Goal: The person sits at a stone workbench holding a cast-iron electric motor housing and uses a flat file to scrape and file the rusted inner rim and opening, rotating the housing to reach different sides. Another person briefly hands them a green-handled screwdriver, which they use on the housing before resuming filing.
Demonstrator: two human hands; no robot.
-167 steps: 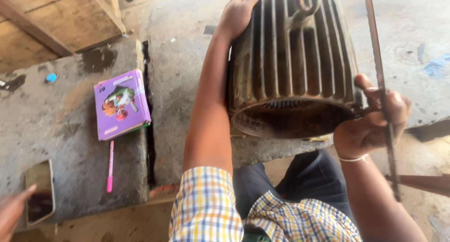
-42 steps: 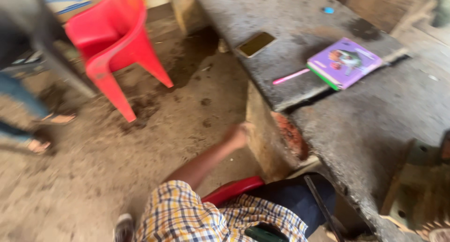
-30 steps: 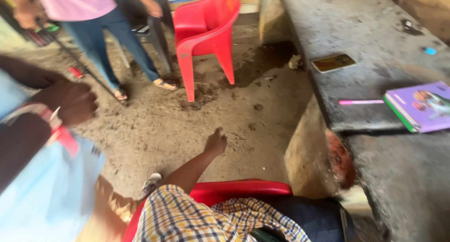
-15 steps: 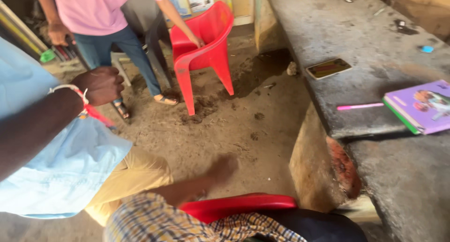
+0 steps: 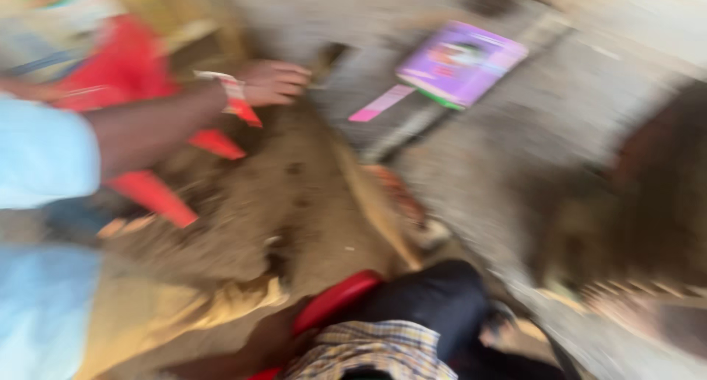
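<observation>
- The fingers of the left hand cannot be made out: only a dark, smeared left forearm point(image 5: 254, 343) is seen at the bottom edge, so whether they are open or closed cannot be told.
- The right hand is not seen in the head view.
- The red seat point(image 5: 335, 303) is found just beside that forearm, at the bottom middle. Its curved edge is partly covered by a dark trouser leg point(image 5: 434, 303).
- A checked shirt point(image 5: 361, 350) is seen below the seat, at the bottom edge.
- A dirt floor point(image 5: 294, 203) is spread out beyond the seat, toward the upper left.
- Another person's hand point(image 5: 272, 83) is held above the floor at the upper left, with its fingers loosely curled and nothing seen in them. A pale band point(image 5: 224, 85) is worn at its wrist and a light blue sleeve point(image 5: 44, 155) covers the arm.
- A red chair point(image 5: 125, 78) is seen behind that arm, heavily blurred.
- A grey worktop point(image 5: 515, 144) runs along the right side, well apart from the seat.
- A purple book point(image 5: 460, 62) lies near the worktop's near edge, with a pink pen point(image 5: 381, 104) just beside it.
- A dark bulky object point(image 5: 648, 196) is seen at the far right, too blurred to be identified.
</observation>
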